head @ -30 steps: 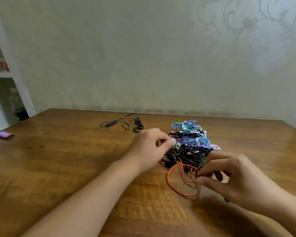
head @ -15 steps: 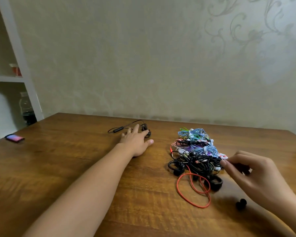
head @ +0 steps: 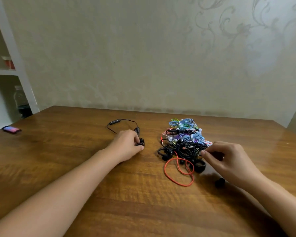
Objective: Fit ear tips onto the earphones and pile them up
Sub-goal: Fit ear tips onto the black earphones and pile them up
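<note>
One black neckband earphone (head: 125, 124) lies toward the desk's (head: 58, 159) far edge, its buds gripped by the left hand (head: 126, 146). Right hand (head: 229, 159) pinches into the earphone pile (head: 184, 141); loose ear tip (head: 220, 182) unfitted. Work apparently ongoing.

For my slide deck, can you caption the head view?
Left hand grips a black earphone; right hand reaches the tangled earphone pile on the wooden table.

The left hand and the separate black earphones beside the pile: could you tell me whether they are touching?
Touching. In the head view the left hand has its fingers curled around the earbuds of the black earphones, with no gap visible.
</note>
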